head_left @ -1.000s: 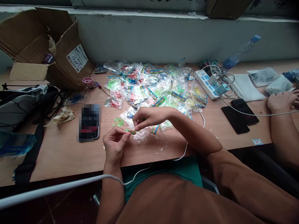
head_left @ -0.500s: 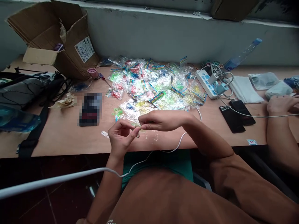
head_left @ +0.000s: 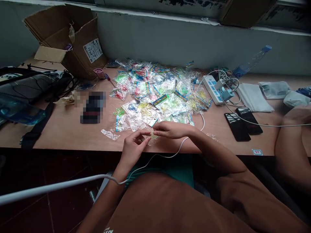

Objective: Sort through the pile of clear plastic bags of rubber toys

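Left hand: I have the left hand [head_left: 136,145] with thumb and forefinger drawn near each other at the tips; I cannot tell whether they grip.
Right hand: the right hand [head_left: 172,130] reaches in, fingertips near the left's; its grip I cannot make out either.
Pale green piece: this small, see-through pale green piece [head_left: 153,136] sits between the two hands' fingertips, over the near tabletop [head_left: 65,136]; with both hands at it, I judge its handling unfinished.
Packet pile: beyond the hands, a broad packet pile [head_left: 167,84] of clear bags with printed strips; I cannot tell which have been handled and which are left.
Loose green piece: the loose green piece [head_left: 119,111] lies beyond and left of the left hand, seemingly unbagged, so I count it as not dealt with.
Clear scrap: a clear scrap [head_left: 110,134] rests left of the left hand.
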Action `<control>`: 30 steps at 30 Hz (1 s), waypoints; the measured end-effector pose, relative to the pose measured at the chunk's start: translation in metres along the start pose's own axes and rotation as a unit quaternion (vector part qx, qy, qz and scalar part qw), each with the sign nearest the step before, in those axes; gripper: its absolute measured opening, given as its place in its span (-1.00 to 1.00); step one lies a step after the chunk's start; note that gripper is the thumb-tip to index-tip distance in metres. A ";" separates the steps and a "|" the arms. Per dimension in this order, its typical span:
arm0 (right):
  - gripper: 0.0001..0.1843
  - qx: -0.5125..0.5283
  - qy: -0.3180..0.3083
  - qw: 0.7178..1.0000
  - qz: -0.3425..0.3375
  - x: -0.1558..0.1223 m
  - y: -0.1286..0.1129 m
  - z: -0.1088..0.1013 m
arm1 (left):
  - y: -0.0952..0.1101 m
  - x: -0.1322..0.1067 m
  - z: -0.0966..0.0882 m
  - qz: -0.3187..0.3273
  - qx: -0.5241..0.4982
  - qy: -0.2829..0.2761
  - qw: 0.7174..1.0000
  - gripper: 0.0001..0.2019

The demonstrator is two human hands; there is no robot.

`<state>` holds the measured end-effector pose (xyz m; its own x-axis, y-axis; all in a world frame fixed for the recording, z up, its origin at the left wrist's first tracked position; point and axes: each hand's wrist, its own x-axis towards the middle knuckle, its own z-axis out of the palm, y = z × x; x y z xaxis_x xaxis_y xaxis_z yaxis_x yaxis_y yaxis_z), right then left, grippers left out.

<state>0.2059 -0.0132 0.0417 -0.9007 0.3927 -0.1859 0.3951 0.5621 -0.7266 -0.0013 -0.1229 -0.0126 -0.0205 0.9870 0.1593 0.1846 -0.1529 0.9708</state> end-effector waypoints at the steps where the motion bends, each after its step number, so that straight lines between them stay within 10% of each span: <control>1: -0.63 -0.009 0.003 1.000 0.009 0.001 0.001 0.001 | -0.002 -0.001 0.001 0.009 0.032 0.008 0.999 -0.82; 22: -0.55 -0.232 0.061 0.962 0.130 0.009 0.008 0.022 | -0.007 0.012 0.007 0.119 0.437 -0.044 0.891 -0.94; 30: -0.58 -0.100 0.095 0.988 0.071 -0.002 0.020 0.009 | -0.011 0.013 -0.007 0.174 0.465 -0.037 0.867 -0.89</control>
<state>0.2135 -0.0096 0.0217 -0.7913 0.5963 -0.1353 0.5598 0.6174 -0.5527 -0.0102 -0.1084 -0.0202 0.2514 0.8950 0.3684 0.8804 -0.3696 0.2972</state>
